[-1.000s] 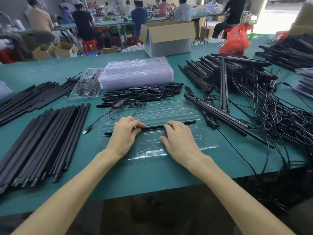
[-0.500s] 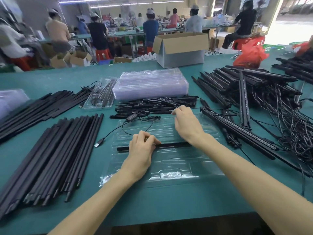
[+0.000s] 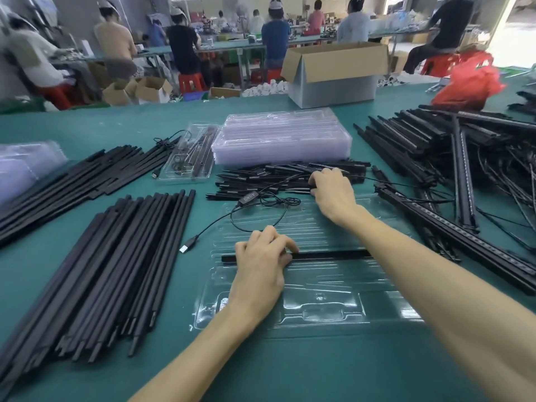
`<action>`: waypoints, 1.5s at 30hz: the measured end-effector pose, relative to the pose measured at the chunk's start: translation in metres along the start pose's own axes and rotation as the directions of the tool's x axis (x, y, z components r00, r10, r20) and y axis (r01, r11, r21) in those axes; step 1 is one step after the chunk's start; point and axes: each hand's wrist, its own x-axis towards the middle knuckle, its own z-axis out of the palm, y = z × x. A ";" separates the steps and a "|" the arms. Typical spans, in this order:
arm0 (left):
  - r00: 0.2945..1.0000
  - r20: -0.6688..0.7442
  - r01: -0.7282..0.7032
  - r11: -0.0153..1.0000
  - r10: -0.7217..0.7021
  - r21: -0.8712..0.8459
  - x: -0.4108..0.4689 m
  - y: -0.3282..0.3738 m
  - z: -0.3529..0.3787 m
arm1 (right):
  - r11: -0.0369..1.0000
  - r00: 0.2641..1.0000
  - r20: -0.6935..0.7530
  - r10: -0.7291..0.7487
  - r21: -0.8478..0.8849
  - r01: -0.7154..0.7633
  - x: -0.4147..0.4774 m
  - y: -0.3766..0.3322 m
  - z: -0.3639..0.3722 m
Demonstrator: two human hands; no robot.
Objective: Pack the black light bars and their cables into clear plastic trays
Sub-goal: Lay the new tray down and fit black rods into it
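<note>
A clear plastic tray (image 3: 319, 314) lies on the green table in front of me. One black light bar (image 3: 333, 254) sits across its middle slot. My left hand (image 3: 262, 265) rests on the bar's left part, its curled fingers and thumb holding it. My right hand (image 3: 333, 195) reaches past the tray's far edge into a pile of short black bars (image 3: 275, 175), fingers curled round one of them. A black cable with an inline controller (image 3: 249, 197) and a USB plug (image 3: 185, 248) loops over the tray's far left corner.
A stack of empty clear trays (image 3: 281, 137) stands behind the pile, beside one filled tray (image 3: 188, 155). Long black bars (image 3: 116, 256) lie in rows on the left. Light bars with tangled cables (image 3: 435, 213) cover the right. A cardboard box (image 3: 333, 74) stands at the back.
My right hand left the bar in the tray and moved forward to the pile of short black bars. My left hand stayed on the bar. The view tilted up.
</note>
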 end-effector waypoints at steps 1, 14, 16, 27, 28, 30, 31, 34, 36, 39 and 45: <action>1.000 -0.016 0.020 0.999 -0.020 -0.026 0.000 -0.001 0.000 | 1.000 1.000 0.000 0.002 0.000 -0.002 0.000 0.001 -0.001; 0.998 -0.049 0.027 1.000 -0.028 -0.014 0.003 -0.003 0.001 | 0.863 0.986 0.034 -0.162 0.490 0.125 -0.113 0.021 -0.074; 0.998 -0.048 0.031 0.999 -0.031 -0.009 0.003 -0.003 0.001 | 0.853 0.977 0.079 -0.198 0.504 0.132 -0.143 0.030 -0.082; 0.998 -0.038 0.041 0.999 -0.041 0.002 0.003 0.002 -0.002 | 0.865 0.976 0.121 -0.183 0.492 0.101 -0.193 0.051 -0.076; 0.998 -0.037 0.042 0.999 -0.042 0.002 0.003 0.003 -0.003 | 0.867 0.975 0.116 -0.188 0.486 0.109 -0.192 0.050 -0.076; 0.998 -0.036 0.042 0.999 -0.042 -0.001 0.003 0.003 -0.003 | 0.873 0.972 0.121 -0.199 0.472 0.120 -0.192 0.050 -0.075; 0.999 -0.035 0.041 0.999 -0.041 -0.003 0.003 0.003 -0.003 | 0.875 0.971 0.124 -0.204 0.467 0.124 -0.192 0.049 -0.074; 0.999 -0.032 0.042 0.999 -0.042 -0.006 0.003 0.003 -0.003 | 0.879 0.972 0.100 -0.213 0.454 0.146 -0.192 0.049 -0.070; 0.999 -0.030 0.042 0.999 -0.042 -0.008 0.003 0.002 -0.003 | 0.881 0.970 0.089 -0.225 0.443 0.163 -0.192 0.049 -0.069; 0.999 -0.033 0.042 0.999 -0.042 -0.010 0.004 0.001 -0.002 | 0.880 0.964 0.099 -0.246 0.440 0.179 -0.194 0.052 -0.069; 0.998 -0.034 0.044 0.999 -0.045 -0.015 0.005 -0.001 -0.001 | 0.875 0.981 -0.009 -0.193 0.451 0.176 -0.187 0.062 -0.079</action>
